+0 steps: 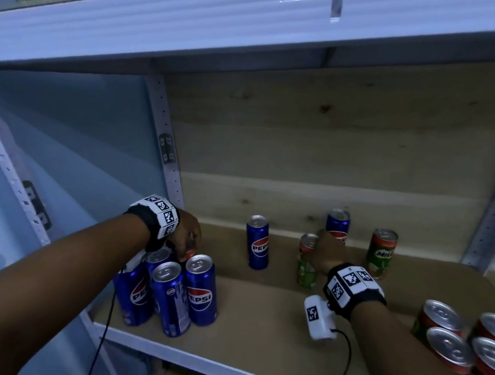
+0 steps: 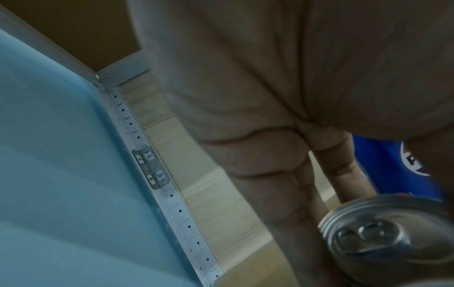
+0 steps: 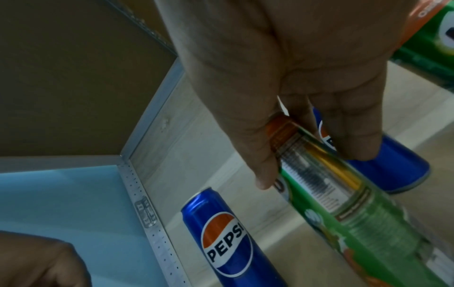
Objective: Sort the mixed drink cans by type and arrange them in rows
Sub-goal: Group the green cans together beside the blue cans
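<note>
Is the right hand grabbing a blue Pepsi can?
No, the right hand has its fingers curled round a green Milo can.

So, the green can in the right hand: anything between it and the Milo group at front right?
Nothing visible. The right hand holds the green can near its top; the shelf between it and the Milo group shows bare. A lone Milo can stands to the right, further back, off that path.
</note>
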